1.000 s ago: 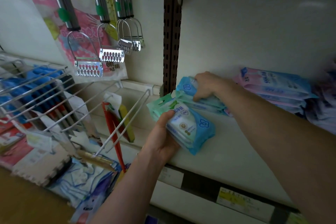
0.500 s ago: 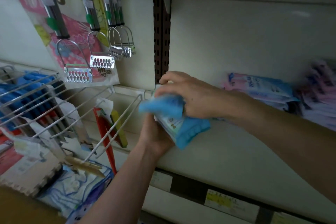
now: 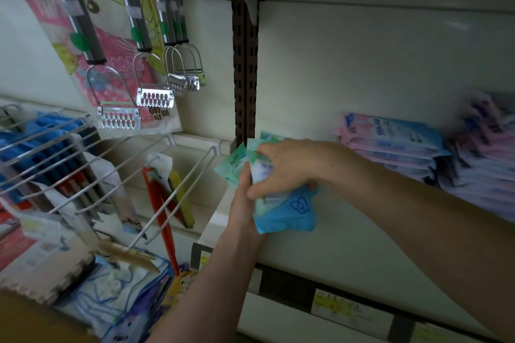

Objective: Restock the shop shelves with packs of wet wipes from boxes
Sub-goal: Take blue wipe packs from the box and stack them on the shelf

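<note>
1. Middle left of the frame: a white wire rack (image 3: 83, 153) slants across, with blue and red goods showing through its bars.
2. Upper left: metal tools (image 3: 154, 97) with black handles hang in a row from a rail, in front of a pink printed sheet.
3. Upper centre: a brown slotted upright (image 3: 245, 78) runs down to the shelf's left end.
4. Centre: the left hand (image 3: 245, 203) comes up from the bottom edge and grasps a bundle of wet-wipe packs (image 3: 289, 214) along its left side, fingers wrapped against it.
5. That bundle sits dead centre, held over the left end of the shelf (image 3: 334, 248), just below the upright. These are soft, crinkled plastic packs. A mint-green one pokes out at the upper left and a sky-blue one hangs lowest, printed with a white clover-like outline. Between them a white panel carries blue characters too small to read.
6. Just right of centre: the right hand (image 3: 289, 167) reaches in from the right edge and clamps down over the top of the bundle, fingers curled round it.
7. Lower right: yellow price labels (image 3: 334, 306) sit on the shelf's front edge.
8. Middle right: a stack of pink-and-blue packs (image 3: 395, 145) lies flat on the shelf against the back wall, well apart from the hands.
9. Far right: another pile of packs (image 3: 487, 164), too blurred to make out.
</note>
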`<act>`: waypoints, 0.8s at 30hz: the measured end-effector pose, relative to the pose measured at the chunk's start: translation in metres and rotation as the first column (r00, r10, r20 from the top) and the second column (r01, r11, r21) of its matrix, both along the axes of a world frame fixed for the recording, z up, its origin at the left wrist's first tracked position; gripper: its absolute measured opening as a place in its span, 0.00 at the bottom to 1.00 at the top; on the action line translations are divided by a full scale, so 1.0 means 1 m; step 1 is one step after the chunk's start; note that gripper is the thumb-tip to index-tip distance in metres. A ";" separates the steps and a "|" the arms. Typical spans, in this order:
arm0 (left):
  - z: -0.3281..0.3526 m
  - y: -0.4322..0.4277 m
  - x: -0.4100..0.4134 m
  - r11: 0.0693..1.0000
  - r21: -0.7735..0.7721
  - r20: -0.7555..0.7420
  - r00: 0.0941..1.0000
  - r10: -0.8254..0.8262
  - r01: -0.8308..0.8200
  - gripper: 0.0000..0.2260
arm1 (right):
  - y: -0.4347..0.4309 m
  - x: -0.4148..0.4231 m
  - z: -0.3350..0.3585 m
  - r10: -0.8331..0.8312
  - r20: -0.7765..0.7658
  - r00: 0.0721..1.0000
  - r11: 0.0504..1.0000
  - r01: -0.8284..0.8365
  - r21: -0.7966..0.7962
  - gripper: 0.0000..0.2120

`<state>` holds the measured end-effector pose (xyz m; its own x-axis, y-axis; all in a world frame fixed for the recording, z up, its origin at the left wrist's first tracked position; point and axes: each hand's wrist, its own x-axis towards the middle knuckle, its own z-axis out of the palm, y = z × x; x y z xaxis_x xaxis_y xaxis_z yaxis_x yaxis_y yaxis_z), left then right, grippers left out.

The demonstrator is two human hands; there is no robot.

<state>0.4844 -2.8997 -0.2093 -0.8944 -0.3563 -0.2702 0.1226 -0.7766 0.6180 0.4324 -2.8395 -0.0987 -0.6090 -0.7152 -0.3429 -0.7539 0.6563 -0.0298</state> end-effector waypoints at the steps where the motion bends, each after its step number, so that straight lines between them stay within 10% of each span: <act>1: -0.003 -0.004 -0.003 0.999 0.054 -0.022 1.000 0.008 -0.006 0.17 | -0.003 -0.001 -0.005 0.017 -0.005 1.000 1.000 -0.017 0.011 0.38; 9: -0.016 -0.015 -0.015 0.979 0.202 -0.047 0.998 0.031 -0.020 0.19 | -0.018 -0.063 -0.013 -0.046 0.168 0.985 0.968 0.086 -0.237 0.40; 24: -0.024 -0.014 -0.023 0.959 0.279 -0.049 0.997 0.066 -0.049 0.20 | -0.026 -0.104 -0.048 -0.008 -0.153 0.988 0.986 -0.017 -0.163 0.28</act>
